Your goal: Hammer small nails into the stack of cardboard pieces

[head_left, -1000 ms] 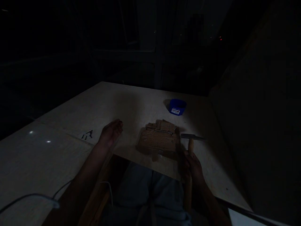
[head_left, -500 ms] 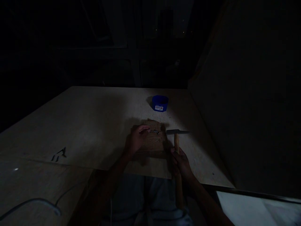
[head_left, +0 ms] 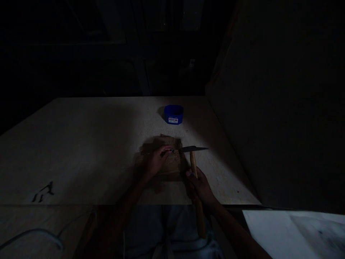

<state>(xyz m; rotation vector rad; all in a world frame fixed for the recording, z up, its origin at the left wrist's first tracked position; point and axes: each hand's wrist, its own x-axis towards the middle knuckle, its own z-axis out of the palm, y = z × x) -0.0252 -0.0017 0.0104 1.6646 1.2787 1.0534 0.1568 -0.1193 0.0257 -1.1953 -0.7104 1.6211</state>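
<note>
My right hand (head_left: 201,185) is wrapped round the wooden handle of a hammer (head_left: 199,219). The hammer's dark head, with a thin tapering end to the right, is held beside the right edge of a brown, rough-surfaced block (head_left: 171,167). Over that block, which looks like layered cardboard or wood, my left hand (head_left: 159,160) has thumb and forefinger pinched together. A small dark piece (head_left: 172,151) shows at those fingertips, too small and dim to name. The left end of the hammer head points towards it.
A blue plastic tub (head_left: 174,115) with a white label stands behind the block on the pale table (head_left: 107,126). A tall dark panel (head_left: 277,118) rises along the right side. At lower left lies a grey cable (head_left: 40,231). The room is very dark.
The hammer head has moved nearer my left fingertips and over the block's right edge. The camera view has shifted, so the table and tub appear further left.
</note>
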